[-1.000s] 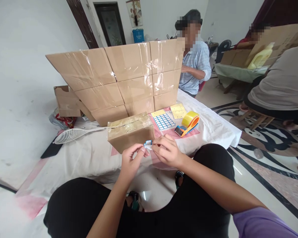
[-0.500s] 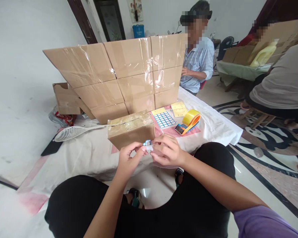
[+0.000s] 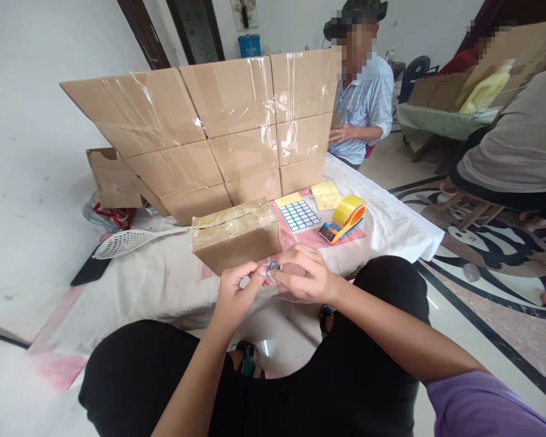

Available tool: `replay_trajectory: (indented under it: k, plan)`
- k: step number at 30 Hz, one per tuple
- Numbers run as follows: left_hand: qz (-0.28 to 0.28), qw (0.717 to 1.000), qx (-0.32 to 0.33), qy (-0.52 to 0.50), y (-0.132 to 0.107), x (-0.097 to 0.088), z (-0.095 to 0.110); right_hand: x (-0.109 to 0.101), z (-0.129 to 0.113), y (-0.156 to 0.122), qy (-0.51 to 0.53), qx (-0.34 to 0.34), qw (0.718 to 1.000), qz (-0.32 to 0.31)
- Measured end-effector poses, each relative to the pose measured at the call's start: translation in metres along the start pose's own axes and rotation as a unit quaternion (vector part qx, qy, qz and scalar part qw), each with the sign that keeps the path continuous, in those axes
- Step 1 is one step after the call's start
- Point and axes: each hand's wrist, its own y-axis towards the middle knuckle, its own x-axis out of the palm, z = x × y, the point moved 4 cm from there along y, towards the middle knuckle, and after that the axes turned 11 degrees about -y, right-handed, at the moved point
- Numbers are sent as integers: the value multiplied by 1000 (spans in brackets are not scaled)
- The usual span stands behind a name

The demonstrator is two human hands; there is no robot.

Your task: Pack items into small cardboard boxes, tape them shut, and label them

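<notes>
Above the near table edge, my left hand point(image 3: 242, 288) pinches a small blue-edged label point(image 3: 273, 266) between thumb and fingertips. My right hand point(image 3: 308, 274) has its thumb and fingers closed on the other side of the same label. The fingers partly cover it, and its fine details are too small to read. Just behind my hands stands a taped cardboard box point(image 3: 236, 243). To its right lie a sheet of blue-outlined labels point(image 3: 300, 217), a yellow sheet point(image 3: 326, 196) and an orange-and-blue tape dispenser point(image 3: 341, 222) with yellow tape.
Taped-together cartons point(image 3: 236, 103) form a tall wall across the table. A white perforated skimmer point(image 3: 125, 244) lies left of the box, over a flat black object point(image 3: 87, 270). A person in a light blue shirt point(image 3: 364, 100) sits behind; another in grey point(image 3: 519, 139) sits right.
The label between my fingers has turned, now showing a blue edge rather than its printed face. My hands stay close together. The view has shifted slightly.
</notes>
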Motion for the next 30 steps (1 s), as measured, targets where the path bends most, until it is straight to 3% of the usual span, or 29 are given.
replay_trajectory:
  k: [13, 23, 30]
  plan:
    - [31, 995, 71, 63, -10, 0, 6, 4, 3, -5, 21, 32, 998, -50]
    - [33, 994, 67, 78, -10, -2, 4, 7, 3, -4, 35, 69, 991, -108]
    - [40, 998, 23, 49, -10, 2, 2, 2, 4, -6, -7, 26, 999, -43]
